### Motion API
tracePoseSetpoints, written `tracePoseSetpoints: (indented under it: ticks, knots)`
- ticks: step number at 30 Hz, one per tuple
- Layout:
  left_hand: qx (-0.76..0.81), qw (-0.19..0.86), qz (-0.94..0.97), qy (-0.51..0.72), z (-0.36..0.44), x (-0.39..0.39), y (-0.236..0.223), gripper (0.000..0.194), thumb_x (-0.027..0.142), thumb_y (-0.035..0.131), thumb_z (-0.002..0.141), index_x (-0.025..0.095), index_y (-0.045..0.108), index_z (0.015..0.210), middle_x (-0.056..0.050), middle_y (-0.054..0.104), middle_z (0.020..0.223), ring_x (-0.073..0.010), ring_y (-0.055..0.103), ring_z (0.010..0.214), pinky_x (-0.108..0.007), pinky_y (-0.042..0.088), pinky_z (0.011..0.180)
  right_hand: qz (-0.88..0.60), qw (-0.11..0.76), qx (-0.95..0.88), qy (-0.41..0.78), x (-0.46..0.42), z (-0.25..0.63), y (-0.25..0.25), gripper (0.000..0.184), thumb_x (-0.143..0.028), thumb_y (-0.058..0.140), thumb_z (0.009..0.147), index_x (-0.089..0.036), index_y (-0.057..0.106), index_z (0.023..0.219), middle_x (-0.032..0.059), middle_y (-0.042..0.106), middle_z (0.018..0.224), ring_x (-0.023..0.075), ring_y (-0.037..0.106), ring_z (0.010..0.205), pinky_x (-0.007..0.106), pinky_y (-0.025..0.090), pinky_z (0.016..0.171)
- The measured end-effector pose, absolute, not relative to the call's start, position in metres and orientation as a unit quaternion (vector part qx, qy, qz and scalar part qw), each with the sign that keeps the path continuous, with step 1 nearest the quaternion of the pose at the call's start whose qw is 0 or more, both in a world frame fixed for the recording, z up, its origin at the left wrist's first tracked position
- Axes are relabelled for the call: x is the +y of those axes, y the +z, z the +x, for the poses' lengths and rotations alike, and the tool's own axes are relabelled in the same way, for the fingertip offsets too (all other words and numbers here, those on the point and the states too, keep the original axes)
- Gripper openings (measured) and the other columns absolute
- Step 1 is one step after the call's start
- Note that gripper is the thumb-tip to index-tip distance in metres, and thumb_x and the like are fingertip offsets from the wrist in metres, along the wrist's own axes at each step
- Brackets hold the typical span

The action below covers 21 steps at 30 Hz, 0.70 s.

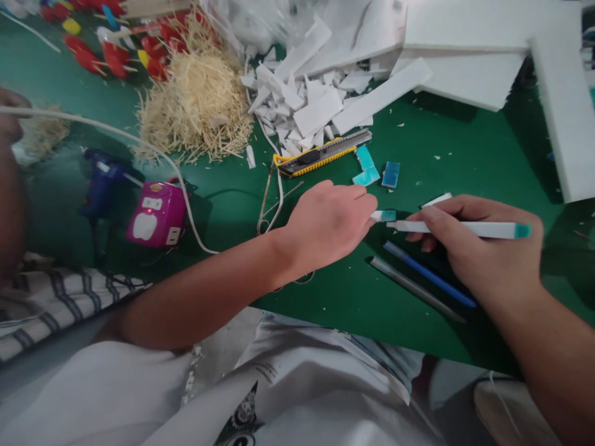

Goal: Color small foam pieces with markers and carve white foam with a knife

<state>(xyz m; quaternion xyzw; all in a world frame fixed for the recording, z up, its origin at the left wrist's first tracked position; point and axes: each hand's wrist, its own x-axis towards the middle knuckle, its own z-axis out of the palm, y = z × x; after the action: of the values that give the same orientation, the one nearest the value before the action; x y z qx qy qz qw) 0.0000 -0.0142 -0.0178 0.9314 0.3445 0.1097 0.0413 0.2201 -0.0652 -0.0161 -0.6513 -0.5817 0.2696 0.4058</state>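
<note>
One teal-ended marker (495,230) sits in the right hand (495,257).

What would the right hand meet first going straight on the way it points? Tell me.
The marker in the right hand leads, so probably the teal piece in the left hand; whether they already touch is unclear.

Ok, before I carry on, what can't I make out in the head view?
All in the head view:
- Teal-ended piece: its held end is hidden by the left grip.
- Marker: its tip is too small and blurred to tell whether it touches that piece.
- White piece: partly hidden behind the right grip.
- Co-worker's hand: cut off by the left edge.
</note>
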Motion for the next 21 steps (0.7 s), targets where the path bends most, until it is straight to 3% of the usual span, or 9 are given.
tracePoseSetpoints:
  ticks: [3, 14, 18, 21]
  knots:
    - [0.347, 0.047, 0.930, 0.112, 0.0007, -0.0146, -0.0180, 0.024, 0.023, 0.057, 0.108, 0.018, 0.074, 0.093, -0.003, 0.075, 0.084, -0.0211, 0.071, 0.078, -0.036, 0.032, 0.066, -0.651, 0.413, -0.580, 0.262, -0.0643, 0.2193, -0.0141, 0.015, -0.035, 0.082, 0.089, -0.026, 0.085, 0.078, 0.0001, 0.069, 0.059, 0.0140, 0.057, 0.050, 0.029, 0.040, 0.045]
    - [0.352, 0.055, 0.929, 0.098, 0.0004, -0.0142, -0.0158, 0.021, 0.024, 0.059, 0.107, 0.018, 0.075, 0.094, -0.003, 0.076, 0.086, -0.0211, 0.072, 0.079, -0.035, 0.033, 0.067, -0.665, 0.391, -0.568, 0.287, -0.0635, 0.2166, -0.0095, 0.019, -0.033, 0.082, 0.086, -0.025, 0.081, 0.069, 0.0012, 0.071, 0.058, 0.0128, 0.054, 0.047, 0.028, 0.041, 0.045]
    - [0.354, 0.056, 0.928, 0.099, 0.0008, -0.0141, -0.0167, 0.024, 0.023, 0.056, 0.108, 0.018, 0.075, 0.093, -0.003, 0.076, 0.085, -0.0216, 0.071, 0.078, -0.036, 0.032, 0.067, -0.656, 0.412, -0.577, 0.258, -0.0648, 0.2186, -0.0149, 0.015, -0.038, 0.083, 0.088, -0.028, 0.086, 0.077, 0.0002, 0.069, 0.058, 0.0137, 0.055, 0.049, 0.029, 0.039, 0.045]
    - [0.354, 0.062, 0.928, 0.095, 0.0013, -0.0141, -0.0159, 0.023, 0.022, 0.057, 0.107, 0.018, 0.076, 0.095, -0.004, 0.077, 0.087, -0.0220, 0.072, 0.079, -0.036, 0.032, 0.067, -0.659, 0.401, -0.579, 0.264, -0.0652, 0.2191, -0.0166, 0.020, -0.033, 0.081, 0.088, -0.027, 0.082, 0.069, 0.0006, 0.071, 0.059, 0.0141, 0.057, 0.050, 0.029, 0.041, 0.046]
